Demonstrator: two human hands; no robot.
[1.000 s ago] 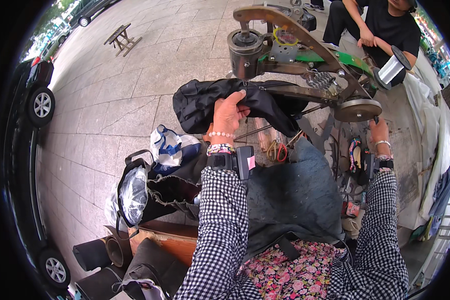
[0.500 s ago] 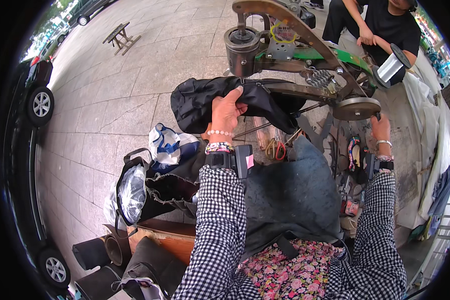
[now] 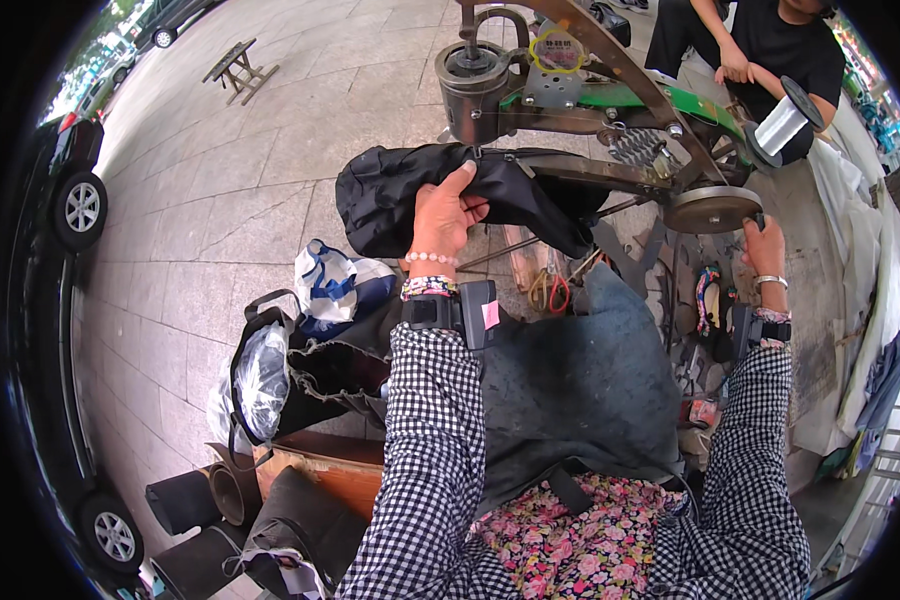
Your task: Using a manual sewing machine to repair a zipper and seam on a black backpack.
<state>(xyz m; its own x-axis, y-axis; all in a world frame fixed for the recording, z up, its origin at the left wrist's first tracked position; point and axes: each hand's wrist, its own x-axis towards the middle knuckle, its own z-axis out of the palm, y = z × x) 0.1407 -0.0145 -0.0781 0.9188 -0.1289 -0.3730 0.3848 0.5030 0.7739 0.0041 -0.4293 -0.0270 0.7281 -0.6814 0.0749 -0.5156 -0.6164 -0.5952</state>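
Observation:
A black fabric item, perhaps a bag (image 3: 390,205), lies over the narrow arm of a hand-cranked sewing machine (image 3: 570,168), under its needle head. My left hand (image 3: 444,218) grips the near edge of the fabric, thumb on top and fingers curled under, close below the needle. At the machine's right end, my right hand (image 3: 765,248) is closed around the small crank handle (image 3: 760,221) on the rim of the metal handwheel (image 3: 712,209). A spool of white thread (image 3: 782,128) is mounted behind the wheel.
A dark apron (image 3: 580,390) covers my lap. Scissors (image 3: 550,290) and scattered tools lie below the machine. Bags (image 3: 340,290) and a wooden box (image 3: 320,475) stand at left. A seated person (image 3: 770,60) is at far right; a small stool (image 3: 240,72) stands far left.
The view has shifted slightly, moving the machine a little up and left. My right hand has moved slightly with the crank handle. My left hand still holds the fabric near the needle.

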